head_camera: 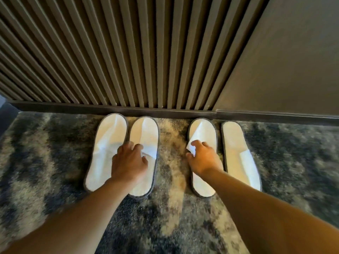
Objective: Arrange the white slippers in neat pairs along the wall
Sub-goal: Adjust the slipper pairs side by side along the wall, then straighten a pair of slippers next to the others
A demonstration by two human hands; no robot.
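Observation:
White slippers with grey edging lie on the carpet, toes toward the wall, in two pairs. The left pair is a slipper (107, 143) touching its mate (146, 132). My left hand (128, 162) rests over the gap between them, fingers curled on the mate's strap. The right pair is a slipper (203, 131) and, a small gap away, the far right slipper (238, 153). My right hand (203, 158) pinches the folded strap of the inner right slipper.
A ribbed slatted wall panel (128, 52) with a dark baseboard (110, 107) runs behind the slippers; a plain grey wall (293, 61) stands at the right. Mottled grey and beige carpet (172, 208) covers the floor all around.

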